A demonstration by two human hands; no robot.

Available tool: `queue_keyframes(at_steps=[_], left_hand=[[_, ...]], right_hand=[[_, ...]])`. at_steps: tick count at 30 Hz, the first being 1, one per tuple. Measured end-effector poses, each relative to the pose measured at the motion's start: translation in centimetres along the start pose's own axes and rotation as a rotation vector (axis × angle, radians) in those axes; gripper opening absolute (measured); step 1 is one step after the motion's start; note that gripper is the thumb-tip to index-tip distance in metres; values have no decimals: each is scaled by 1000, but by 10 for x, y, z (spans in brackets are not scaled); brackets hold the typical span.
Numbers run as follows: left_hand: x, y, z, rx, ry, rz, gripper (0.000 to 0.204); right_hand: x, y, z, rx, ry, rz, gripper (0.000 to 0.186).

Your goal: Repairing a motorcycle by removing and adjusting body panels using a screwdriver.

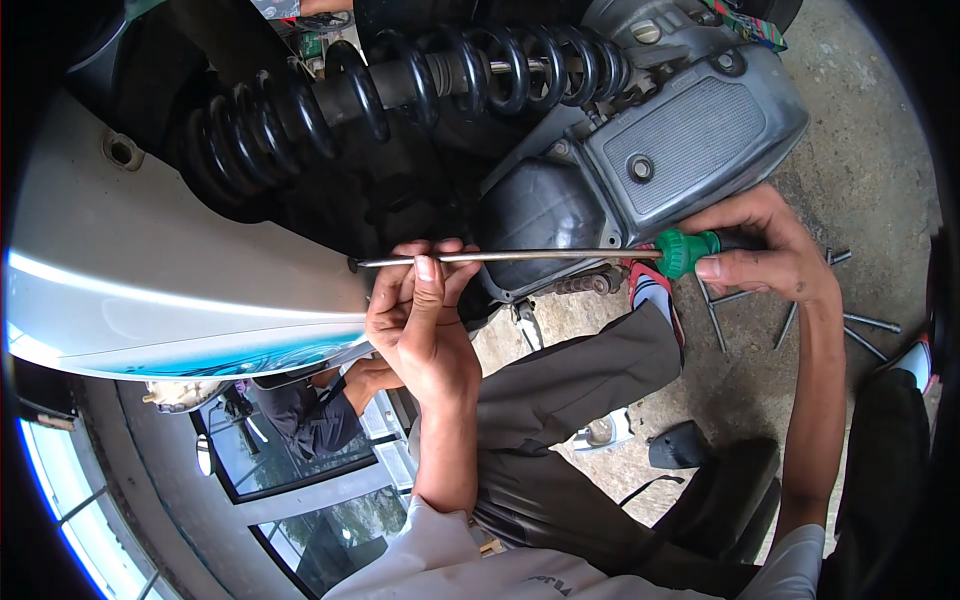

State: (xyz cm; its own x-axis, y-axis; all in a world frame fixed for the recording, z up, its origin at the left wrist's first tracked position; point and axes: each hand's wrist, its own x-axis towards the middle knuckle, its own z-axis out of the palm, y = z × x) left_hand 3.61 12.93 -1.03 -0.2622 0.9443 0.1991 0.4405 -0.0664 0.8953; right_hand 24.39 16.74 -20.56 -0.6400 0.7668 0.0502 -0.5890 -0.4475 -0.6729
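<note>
Item: long screwdriver with green-and-black plastic handle and thin steel shaft (500, 256), lying level across the frame, tip at the edge of the white glossy scooter body panel (180, 270).

Our right hand (770, 255) is wrapped around the handle, fingers closed on it. Our left hand (420, 310) pinches the shaft near the tip between thumb and curled fingers, steadying it.

Handling, as we judge it: keep the shaft in line with the fastener, let the left fingers only guide, press inward from the handle before turning; the tip's seat is too small to make out.

Surroundings: black coiled rear shock spring (400, 90) above; grey ribbed metal engine cover (690, 145) just behind the handle, crowding the right knuckles; several loose steel bolts (790, 315) on the concrete floor (870, 160); our dark-trousered knee (590, 380) below the shaft.
</note>
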Motion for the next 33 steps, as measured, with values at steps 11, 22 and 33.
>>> queue_keyframes(at_steps=[11,22,33], left_hand=[[1,-2,-6,-69,-113,2,20],[2,-4,-2,-31,48,49,17],[-3,-5,-2,-367,-107,-108,25]], right_hand=[[-7,4,15,-621,207,-701,33],[-6,11,-13,65,23,302,40],[-8,19,9,-15,160,51,34]])
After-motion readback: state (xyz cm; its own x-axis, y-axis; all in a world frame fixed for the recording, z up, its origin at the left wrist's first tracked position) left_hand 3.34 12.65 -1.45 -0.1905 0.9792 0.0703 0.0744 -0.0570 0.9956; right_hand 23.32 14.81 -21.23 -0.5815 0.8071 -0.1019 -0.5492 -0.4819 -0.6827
